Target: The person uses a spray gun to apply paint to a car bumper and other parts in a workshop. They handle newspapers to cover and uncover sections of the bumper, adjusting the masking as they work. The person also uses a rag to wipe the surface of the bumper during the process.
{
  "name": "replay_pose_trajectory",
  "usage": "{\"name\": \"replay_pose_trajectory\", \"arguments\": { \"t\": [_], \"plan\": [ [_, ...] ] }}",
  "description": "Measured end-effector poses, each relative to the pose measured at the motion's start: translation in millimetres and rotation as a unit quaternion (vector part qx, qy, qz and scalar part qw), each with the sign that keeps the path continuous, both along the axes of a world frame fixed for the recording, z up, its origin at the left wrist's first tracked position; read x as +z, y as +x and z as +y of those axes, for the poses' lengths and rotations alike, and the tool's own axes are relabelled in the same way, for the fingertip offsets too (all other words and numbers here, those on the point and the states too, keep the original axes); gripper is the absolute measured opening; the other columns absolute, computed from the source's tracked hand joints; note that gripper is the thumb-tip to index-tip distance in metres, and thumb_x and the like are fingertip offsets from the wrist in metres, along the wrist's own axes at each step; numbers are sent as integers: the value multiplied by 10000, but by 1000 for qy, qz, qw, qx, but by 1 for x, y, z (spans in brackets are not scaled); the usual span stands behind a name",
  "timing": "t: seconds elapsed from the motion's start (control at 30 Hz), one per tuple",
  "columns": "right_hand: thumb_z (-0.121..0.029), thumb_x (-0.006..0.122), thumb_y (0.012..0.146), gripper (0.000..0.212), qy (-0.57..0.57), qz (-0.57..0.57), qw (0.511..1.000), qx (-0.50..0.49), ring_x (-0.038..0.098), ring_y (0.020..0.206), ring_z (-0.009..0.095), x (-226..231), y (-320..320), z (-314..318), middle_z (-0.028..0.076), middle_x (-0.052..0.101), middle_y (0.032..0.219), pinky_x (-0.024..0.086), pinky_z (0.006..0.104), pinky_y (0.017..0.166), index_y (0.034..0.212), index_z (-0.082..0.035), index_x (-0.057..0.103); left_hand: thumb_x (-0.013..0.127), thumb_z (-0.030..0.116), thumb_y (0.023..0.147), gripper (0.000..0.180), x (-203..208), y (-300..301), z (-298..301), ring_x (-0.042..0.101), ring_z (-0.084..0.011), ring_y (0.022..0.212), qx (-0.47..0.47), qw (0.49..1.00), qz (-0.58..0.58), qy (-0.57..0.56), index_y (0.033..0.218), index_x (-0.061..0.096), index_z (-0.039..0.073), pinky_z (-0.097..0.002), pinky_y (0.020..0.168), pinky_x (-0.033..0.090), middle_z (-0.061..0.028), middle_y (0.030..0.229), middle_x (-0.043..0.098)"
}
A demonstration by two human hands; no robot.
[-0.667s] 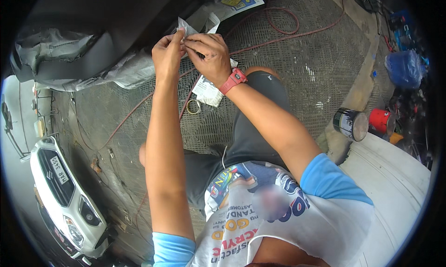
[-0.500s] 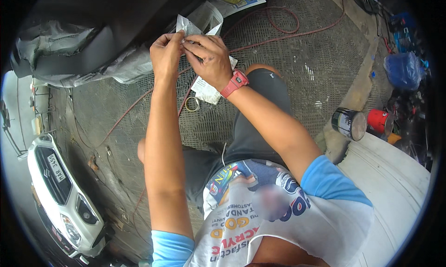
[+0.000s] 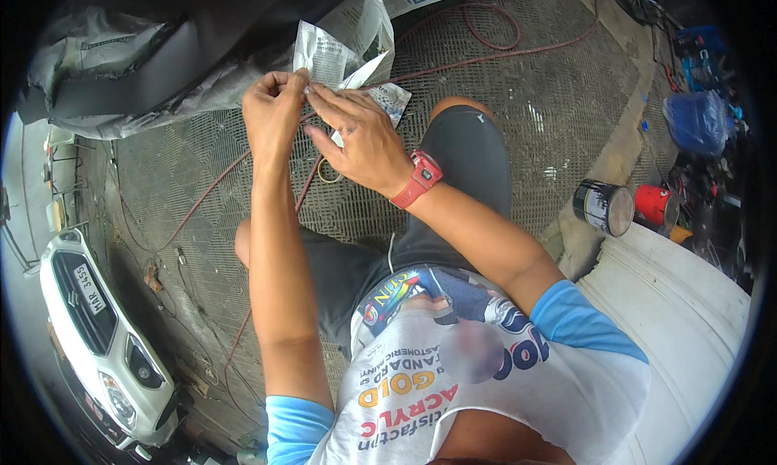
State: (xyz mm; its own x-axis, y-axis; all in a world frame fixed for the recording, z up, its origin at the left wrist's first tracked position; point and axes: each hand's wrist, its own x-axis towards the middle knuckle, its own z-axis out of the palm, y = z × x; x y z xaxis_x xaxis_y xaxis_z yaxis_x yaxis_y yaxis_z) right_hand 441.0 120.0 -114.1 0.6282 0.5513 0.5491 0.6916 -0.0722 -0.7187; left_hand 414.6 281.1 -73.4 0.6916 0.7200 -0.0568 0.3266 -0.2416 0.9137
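The left grip (image 3: pixel 272 113) is pinching newspaper (image 3: pixel 324 59); just beside it, the right grip (image 3: pixel 368 140) is lying spread (positioning work, I'm guessing, the next move needing steady tension).

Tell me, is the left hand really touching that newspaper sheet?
Touching: the head view shows the left hand pinching the lower left corner of the newspaper sheet between thumb and finger.

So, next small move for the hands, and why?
I'd probably smooth the creased white newspaper sheet with the bare right hand: its fingers lie at the sheet's lower edge, thumb apart, while the bare left hand pinches the lower-left corner.
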Motion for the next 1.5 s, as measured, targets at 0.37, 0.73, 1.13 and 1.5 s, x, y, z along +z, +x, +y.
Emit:
{"name": "replay_pose_trajectory", "arguments": {
  "t": [0.37,0.73,1.13,1.5],
  "plan": [
    [-178,774,984,459,26,77,996,40,745,1177,376,18,-30,-10,262,714,1358,620,426,984,1367,57,681,822,234,978,263,8,-58,-4,625,-61,693,-1,999,18,-34,947,760,-20,-211,649,493,-23,805,722],
    [-136,762,977,355,124,174,977,10,764,1075,351,50,-19,10,234,753,1205,626,402,916,1273,48,700,812,191,991,217,17,-116,-1,578,-39,675,18,999,19,-25,950,763,-16,-200,624,450,3,785,696],
    [-401,763,961,599,-48,285,957,18,741,1214,334,20,49,77,256,766,1257,557,392,1071,1316,79,708,817,144,986,172,47,-155,7,538,-22,653,13,999,37,-3,942,768,-15,-199,600,418,30,747,666],
    [-373,862,890,415,40,329,943,-31,775,855,233,16,33,116,134,806,938,603,354,821,996,19,778,817,118,988,150,60,-178,20,534,-7,666,-10,999,23,-23,940,761,-13,-191,608,408,39,773,677]
  ]
}}
